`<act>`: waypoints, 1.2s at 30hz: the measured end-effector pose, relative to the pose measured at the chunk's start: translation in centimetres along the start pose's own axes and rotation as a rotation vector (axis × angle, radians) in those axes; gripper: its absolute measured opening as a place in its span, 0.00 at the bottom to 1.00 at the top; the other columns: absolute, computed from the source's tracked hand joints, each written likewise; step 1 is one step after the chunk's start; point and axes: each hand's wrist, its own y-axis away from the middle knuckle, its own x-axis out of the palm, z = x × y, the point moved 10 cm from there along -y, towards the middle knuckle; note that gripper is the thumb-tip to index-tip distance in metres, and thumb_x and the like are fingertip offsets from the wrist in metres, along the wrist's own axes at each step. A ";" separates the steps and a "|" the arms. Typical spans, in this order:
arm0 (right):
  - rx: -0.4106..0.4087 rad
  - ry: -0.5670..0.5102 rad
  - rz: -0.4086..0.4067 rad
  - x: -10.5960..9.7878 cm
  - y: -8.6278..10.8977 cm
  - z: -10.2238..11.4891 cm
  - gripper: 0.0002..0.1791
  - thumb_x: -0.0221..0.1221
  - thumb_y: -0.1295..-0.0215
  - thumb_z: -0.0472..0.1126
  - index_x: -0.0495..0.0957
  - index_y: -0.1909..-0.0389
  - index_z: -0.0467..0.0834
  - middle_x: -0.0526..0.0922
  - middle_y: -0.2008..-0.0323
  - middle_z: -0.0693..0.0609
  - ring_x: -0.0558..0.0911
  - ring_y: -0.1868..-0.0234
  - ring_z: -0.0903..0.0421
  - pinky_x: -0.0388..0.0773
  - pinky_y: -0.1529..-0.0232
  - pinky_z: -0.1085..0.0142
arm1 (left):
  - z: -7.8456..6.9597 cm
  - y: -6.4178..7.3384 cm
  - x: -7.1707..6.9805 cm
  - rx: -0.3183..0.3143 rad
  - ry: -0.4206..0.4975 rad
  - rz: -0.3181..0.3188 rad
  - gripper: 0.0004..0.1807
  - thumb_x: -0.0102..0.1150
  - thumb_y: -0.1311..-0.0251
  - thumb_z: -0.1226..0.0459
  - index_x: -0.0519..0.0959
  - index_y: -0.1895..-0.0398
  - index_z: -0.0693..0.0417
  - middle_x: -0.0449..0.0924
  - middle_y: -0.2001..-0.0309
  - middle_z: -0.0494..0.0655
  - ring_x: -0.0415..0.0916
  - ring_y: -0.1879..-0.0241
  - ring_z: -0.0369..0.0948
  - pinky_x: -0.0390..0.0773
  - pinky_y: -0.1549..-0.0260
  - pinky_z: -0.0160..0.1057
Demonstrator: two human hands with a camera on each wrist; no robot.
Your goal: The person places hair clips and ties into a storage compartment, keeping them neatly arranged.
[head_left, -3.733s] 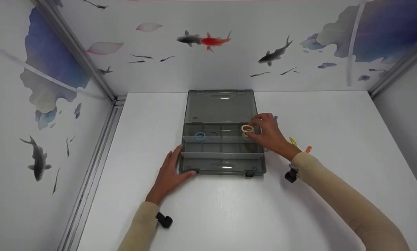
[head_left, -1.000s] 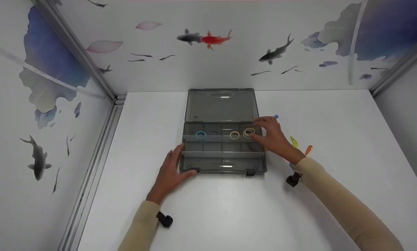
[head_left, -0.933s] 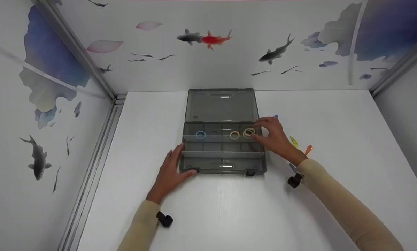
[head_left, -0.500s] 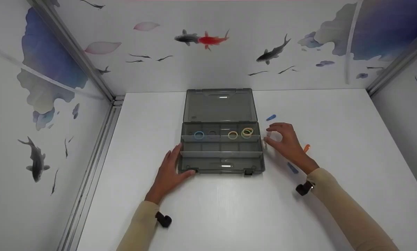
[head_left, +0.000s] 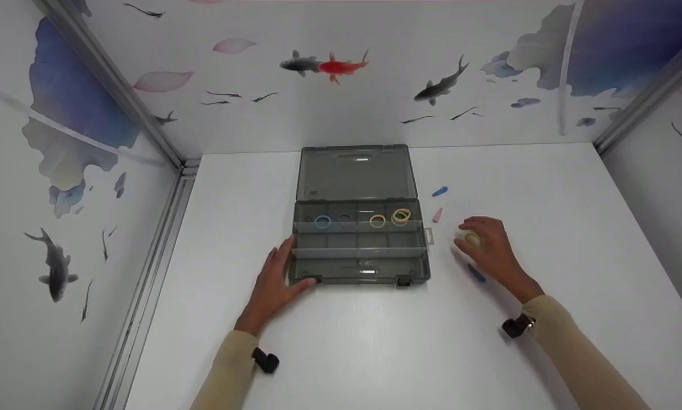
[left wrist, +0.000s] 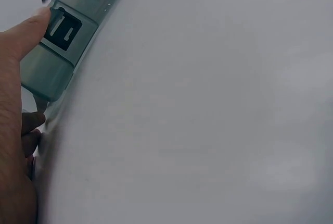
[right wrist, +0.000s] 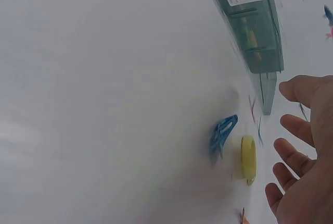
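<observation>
Lying on the table (head_left: pixel 352 353) near the parted right grip (head_left: pixel 491 249), the yellow piece (right wrist: pixel 248 160) is judged light and rather stiff; its sides should be pinched. By the spread left grip (head_left: pixel 273 286), the box (head_left: pixel 332 266) is touched.

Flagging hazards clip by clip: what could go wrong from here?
The right hand is near the yellow piece, with a blue piece close by; it might nudge the blue one instead.

The left hand touches the open box at its near left corner; a push could slide it and jostle the rings inside.
</observation>
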 end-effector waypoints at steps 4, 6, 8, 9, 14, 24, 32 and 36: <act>-0.035 0.031 -0.032 -0.8 0.7 -0.3 0.15 0.73 0.31 0.28 0.85 0.46 0.29 0.81 0.39 0.31 0.71 0.33 0.34 0.61 0.31 0.38 | 0.0 0.0 -0.1 -0.004 -0.005 0.000 0.61 0.72 0.37 0.31 0.48 0.08 0.30 0.54 0.11 0.46 0.45 0.13 0.63 0.56 0.24 0.76; -0.028 0.051 -0.036 -1.1 0.8 -0.6 0.15 0.72 0.31 0.28 0.85 0.46 0.29 0.81 0.39 0.31 0.71 0.33 0.33 0.60 0.30 0.37 | 0.0 0.0 -0.1 -0.007 -0.009 0.002 0.61 0.71 0.37 0.30 0.48 0.08 0.29 0.53 0.11 0.45 0.45 0.13 0.62 0.56 0.23 0.76; -0.004 0.069 -0.029 -1.1 0.9 -1.1 0.15 0.73 0.31 0.29 0.85 0.46 0.30 0.81 0.39 0.32 0.70 0.32 0.33 0.60 0.30 0.35 | 0.0 0.1 -0.1 -0.012 -0.006 0.000 0.61 0.71 0.37 0.30 0.47 0.08 0.27 0.53 0.11 0.44 0.45 0.13 0.62 0.57 0.24 0.76; 0.014 0.079 -0.023 -1.1 0.9 -1.4 0.16 0.73 0.31 0.30 0.85 0.45 0.30 0.81 0.38 0.32 0.69 0.31 0.33 0.60 0.29 0.34 | 0.1 0.1 -0.1 -0.013 -0.005 -0.001 0.61 0.72 0.37 0.30 0.47 0.08 0.26 0.53 0.11 0.44 0.45 0.13 0.62 0.57 0.24 0.76; 0.066 0.129 0.010 -1.0 0.9 -2.3 0.18 0.73 0.31 0.32 0.85 0.43 0.30 0.78 0.36 0.31 0.65 0.29 0.30 0.56 0.29 0.29 | 0.0 0.1 -0.1 0.004 0.004 -0.012 0.61 0.72 0.37 0.31 0.48 0.08 0.28 0.54 0.11 0.45 0.46 0.13 0.63 0.57 0.24 0.77; 0.071 0.222 0.040 -1.2 0.7 -3.1 0.21 0.75 0.33 0.33 0.85 0.41 0.32 0.78 0.35 0.31 0.64 0.28 0.29 0.55 0.31 0.26 | 0.1 0.0 -0.1 0.022 -0.005 -0.021 0.61 0.71 0.38 0.29 0.49 0.08 0.29 0.56 0.12 0.45 0.47 0.13 0.63 0.59 0.25 0.76; 0.105 0.216 0.062 -1.2 0.8 -3.7 0.23 0.75 0.32 0.36 0.84 0.39 0.33 0.75 0.33 0.32 0.62 0.26 0.29 0.54 0.30 0.26 | 0.2 0.0 -0.1 0.023 -0.007 -0.023 0.61 0.72 0.37 0.30 0.50 0.08 0.30 0.56 0.12 0.45 0.48 0.13 0.63 0.59 0.24 0.76; 0.096 0.219 0.068 -1.3 0.8 -3.8 0.22 0.75 0.32 0.36 0.84 0.40 0.32 0.75 0.33 0.31 0.61 0.26 0.29 0.53 0.30 0.26 | 0.1 0.0 -0.1 0.025 -0.001 -0.026 0.60 0.72 0.37 0.30 0.50 0.08 0.30 0.56 0.12 0.45 0.48 0.13 0.63 0.59 0.24 0.76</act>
